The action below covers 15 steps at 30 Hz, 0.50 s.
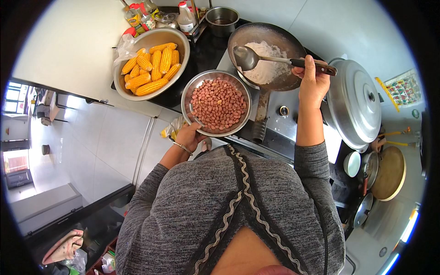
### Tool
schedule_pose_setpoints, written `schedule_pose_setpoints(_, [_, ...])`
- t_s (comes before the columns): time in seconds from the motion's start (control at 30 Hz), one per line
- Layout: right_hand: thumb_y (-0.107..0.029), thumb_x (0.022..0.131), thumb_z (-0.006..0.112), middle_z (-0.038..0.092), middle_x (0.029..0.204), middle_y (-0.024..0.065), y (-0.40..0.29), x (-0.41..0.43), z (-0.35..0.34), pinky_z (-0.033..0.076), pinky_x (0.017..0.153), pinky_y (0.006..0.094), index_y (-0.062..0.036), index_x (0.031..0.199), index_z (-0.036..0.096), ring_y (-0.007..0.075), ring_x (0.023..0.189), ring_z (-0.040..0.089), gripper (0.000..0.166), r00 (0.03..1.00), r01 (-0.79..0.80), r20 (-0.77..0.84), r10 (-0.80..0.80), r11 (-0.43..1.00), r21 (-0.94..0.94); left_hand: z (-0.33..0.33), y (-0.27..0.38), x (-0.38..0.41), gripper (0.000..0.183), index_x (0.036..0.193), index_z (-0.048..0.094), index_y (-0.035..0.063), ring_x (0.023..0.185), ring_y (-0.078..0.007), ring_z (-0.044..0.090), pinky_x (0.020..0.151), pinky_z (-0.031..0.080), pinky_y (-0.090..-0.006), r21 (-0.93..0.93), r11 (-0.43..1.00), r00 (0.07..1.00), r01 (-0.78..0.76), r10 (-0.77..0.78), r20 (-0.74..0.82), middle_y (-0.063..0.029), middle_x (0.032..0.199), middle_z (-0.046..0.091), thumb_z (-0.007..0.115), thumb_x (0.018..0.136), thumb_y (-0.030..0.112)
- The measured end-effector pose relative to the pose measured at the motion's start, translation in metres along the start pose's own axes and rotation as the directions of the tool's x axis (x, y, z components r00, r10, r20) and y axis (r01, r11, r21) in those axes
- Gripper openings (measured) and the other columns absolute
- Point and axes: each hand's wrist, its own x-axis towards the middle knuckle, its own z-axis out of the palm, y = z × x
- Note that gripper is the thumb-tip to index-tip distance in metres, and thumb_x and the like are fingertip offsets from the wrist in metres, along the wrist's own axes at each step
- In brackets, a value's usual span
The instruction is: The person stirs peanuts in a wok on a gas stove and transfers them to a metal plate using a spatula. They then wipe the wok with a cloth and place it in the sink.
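My left hand point(188, 137) grips the near rim of a stainless steel bowl point(186, 92), which is filled with reddish-skinned peanuts point(218, 103). Some of its fingers are hidden beneath the bowl. In my right hand point(313, 80) is the dark handle of a metal cooking ladle point(246, 58). The ladle's head is above a wok point(292, 39) with a heap of white powder or salt point(266, 68) in it. The wok's worn handle point(260, 117) points toward my body, just right of the peanut bowl.
A large metal basin point(186, 44) of corn cobs point(156, 65) stands at the left. Behind are bottles point(186, 19) and a small steel pot point(222, 20). A big lidded aluminium pot point(355, 99) stands right of my forearm. Farther right are a white bowl point(352, 164) and a round wooden board point(388, 173).
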Motion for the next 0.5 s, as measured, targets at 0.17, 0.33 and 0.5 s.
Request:
schedule_pose_setpoints(0.17, [-0.016,0.087,0.065,0.061,0.070,0.0061,-0.001,-0.002,-0.003,0.051,0.053,0.0237,-0.0020,0.084,0.054,0.0124,0.054,0.061,0.018,1.000,0.025,0.000,-0.025,1.000,-0.013,0.000,-0.001,0.000,0.036,0.118,0.047,0.0058,0.087,-0.0215,0.064,0.065,0.059,-0.0331,0.005,1.000,1.000,0.012,-0.012,-0.007,-0.0089,0.104,0.060,0.051,0.082,0.007])
schedule_pose_setpoints(0.33, [-0.015,0.087,0.065,0.060,0.071,0.0054,0.006,-0.002,-0.009,0.051,0.053,0.0234,-0.0016,0.084,0.055,0.0111,0.055,0.060,0.017,0.996,0.089,-0.005,-0.090,0.992,-0.086,0.000,-0.002,0.001,0.036,0.118,0.048,0.0053,0.087,-0.0216,0.064,0.065,0.059,-0.0334,-0.005,1.000,1.000,0.011,-0.011,-0.003,-0.0095,0.105,0.060,0.052,0.081,0.006])
schedule_pose_setpoints(0.5, [-0.016,0.087,0.065,0.060,0.072,0.0045,0.010,-0.004,-0.014,0.050,0.054,0.0232,-0.0014,0.085,0.055,0.0104,0.056,0.059,0.018,0.998,0.065,0.006,-0.065,0.988,-0.138,0.002,0.000,-0.002,0.036,0.117,0.048,0.0045,0.088,-0.0217,0.064,0.066,0.059,-0.0335,0.017,1.000,1.000,0.025,-0.025,-0.006,-0.0095,0.105,0.060,0.052,0.082,0.006])
